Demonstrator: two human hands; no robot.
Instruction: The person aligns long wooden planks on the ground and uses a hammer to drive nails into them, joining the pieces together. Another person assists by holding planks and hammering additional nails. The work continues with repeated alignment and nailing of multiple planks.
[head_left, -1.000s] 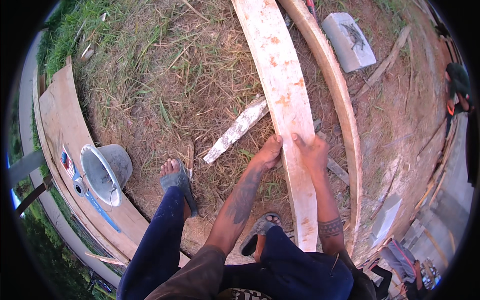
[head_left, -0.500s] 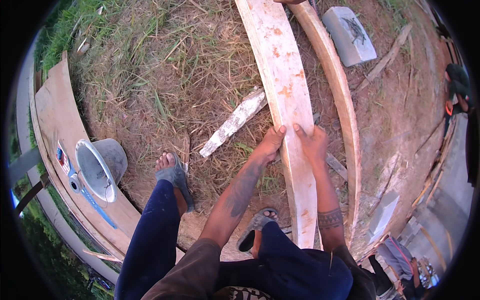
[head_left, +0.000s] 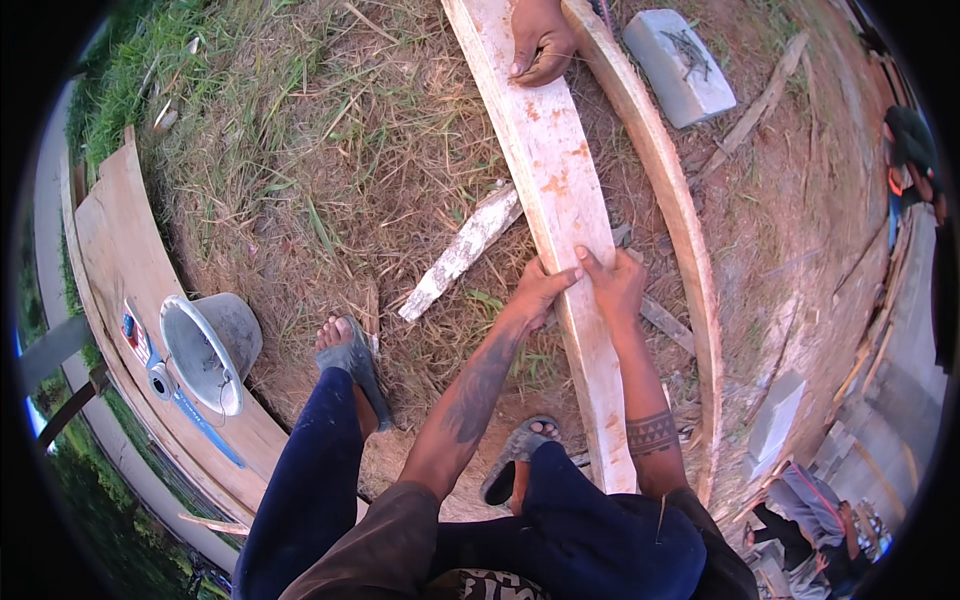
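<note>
A long pale wooden plank [head_left: 560,190] with reddish-brown smears runs from the top of the view down between my legs. On its left edge my left hand [head_left: 541,291] is closed, thumb on the upper face and fingers under the edge. Opposite, on the right edge, my right hand [head_left: 614,284] grips it the same way, thumb on top. Another person's hand [head_left: 541,42] rests with curled fingers at the plank's far end; whether it holds something small cannot be made out.
A second wooden beam [head_left: 668,180] lies to the right, beside a concrete block [head_left: 680,70] with nails on top. A whitish wood scrap [head_left: 462,256] lies left of the plank. On a board [head_left: 128,222] at left are a bucket [head_left: 228,335] and a blue-handled tool [head_left: 205,425].
The other person's hand has come further into view over the plank's far end. The plank's far end appears slightly further left; my hands keep their grip.
</note>
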